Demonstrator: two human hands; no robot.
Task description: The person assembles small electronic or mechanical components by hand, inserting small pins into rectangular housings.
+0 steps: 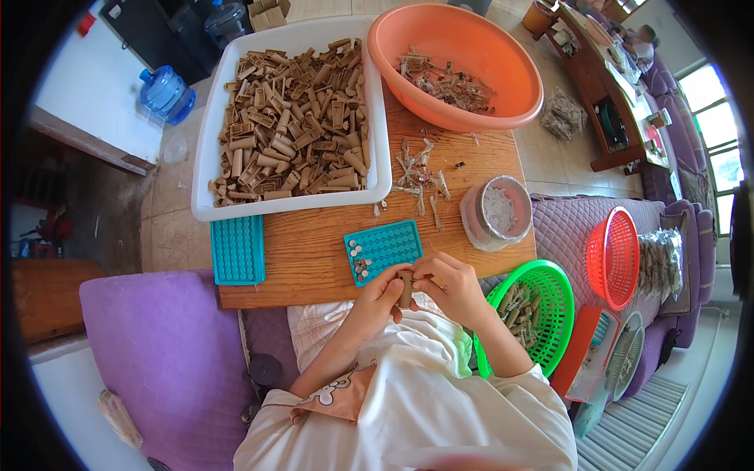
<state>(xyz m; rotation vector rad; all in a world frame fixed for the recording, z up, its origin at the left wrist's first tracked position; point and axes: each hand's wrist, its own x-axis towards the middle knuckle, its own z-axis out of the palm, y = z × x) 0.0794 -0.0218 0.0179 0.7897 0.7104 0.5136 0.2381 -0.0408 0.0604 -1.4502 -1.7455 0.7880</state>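
Above my lap, my left hand is closed around a small brown plastic casing, held upright between thumb and fingers. My right hand pinches at the upper end of the same casing; its fingertips partly hide what they grip. Just beyond the hands, a teal tray with rows of small hollows lies on the table, with several silvery discs at its left side. A white tray full of similar brown casings fills the far left of the table.
On the wooden table stand an orange basin of small wired parts, a pinkish tub and stacked teal trays. Loose wired parts lie mid-table. A green basket with brown pieces sits by my right elbow, a red basket beyond.
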